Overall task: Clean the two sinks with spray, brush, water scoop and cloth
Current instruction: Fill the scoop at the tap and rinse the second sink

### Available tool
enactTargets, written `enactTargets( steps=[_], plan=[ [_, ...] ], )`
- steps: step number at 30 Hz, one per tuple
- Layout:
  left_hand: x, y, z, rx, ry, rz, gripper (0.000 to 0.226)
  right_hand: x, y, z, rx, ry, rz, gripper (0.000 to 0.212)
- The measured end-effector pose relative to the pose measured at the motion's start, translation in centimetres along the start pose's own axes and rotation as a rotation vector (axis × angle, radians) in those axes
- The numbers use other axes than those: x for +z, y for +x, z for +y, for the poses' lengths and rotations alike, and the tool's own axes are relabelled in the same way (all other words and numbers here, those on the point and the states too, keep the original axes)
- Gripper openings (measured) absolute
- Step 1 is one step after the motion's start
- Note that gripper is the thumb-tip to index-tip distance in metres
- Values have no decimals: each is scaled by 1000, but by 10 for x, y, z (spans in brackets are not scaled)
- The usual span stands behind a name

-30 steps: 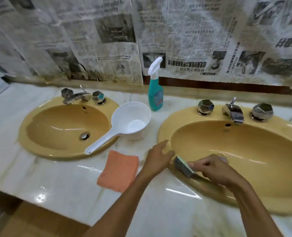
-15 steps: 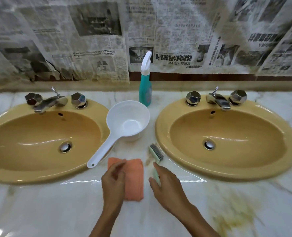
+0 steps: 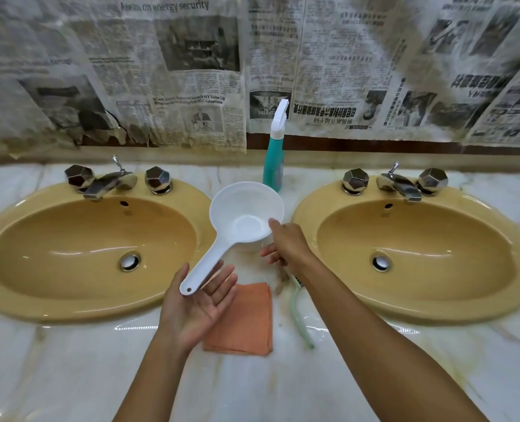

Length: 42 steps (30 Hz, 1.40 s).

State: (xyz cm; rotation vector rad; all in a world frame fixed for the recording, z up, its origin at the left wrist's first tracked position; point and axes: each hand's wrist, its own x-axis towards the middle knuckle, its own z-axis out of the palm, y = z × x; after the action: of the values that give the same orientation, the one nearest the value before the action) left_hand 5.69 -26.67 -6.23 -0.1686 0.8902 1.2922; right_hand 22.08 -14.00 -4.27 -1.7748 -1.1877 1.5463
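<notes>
Water scoop (image 3: pixel 246 220): light, stiff plastic; take by long handle. Left hand (image 3: pixel 197 303) spread beneath handle; right hand (image 3: pixel 286 245) relaxed at bowl.

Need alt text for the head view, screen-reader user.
Two bare hands reach for a white water scoop on a marble counter between two yellow sinks: the left hand lies open, palm up, under its handle, the right hand at its bowl. An orange cloth, green brush and spray bottle sit nearby.
</notes>
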Motion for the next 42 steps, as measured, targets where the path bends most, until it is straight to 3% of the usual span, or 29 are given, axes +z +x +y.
enactTargets(
  steps=[5,10,14,20,25,30,37,42],
  plan=[
    [23,-21,-5,-3,36,-88,37,-15,-8,-10,-104,156,23,22],
    [58,-34,-37,-70,204,-169,38,-83,-12,3,-129,289,30,22],
    [96,-19,-83,-128,375,-209,36,-142,-10,33,-57,318,126,21],
    [160,16,-175,-148,715,-141,32,-258,-1,76,53,208,251,17],
    [195,46,-236,0,1098,-80,24,-309,34,87,47,85,233,21],
    [221,79,-288,345,1689,85,38,-346,77,77,-3,29,128,23],
    [230,97,-346,477,1791,241,58,-377,111,75,4,-175,-42,25],
    [238,97,-349,464,1824,253,50,-383,124,75,-16,-266,-86,23]
  ],
)
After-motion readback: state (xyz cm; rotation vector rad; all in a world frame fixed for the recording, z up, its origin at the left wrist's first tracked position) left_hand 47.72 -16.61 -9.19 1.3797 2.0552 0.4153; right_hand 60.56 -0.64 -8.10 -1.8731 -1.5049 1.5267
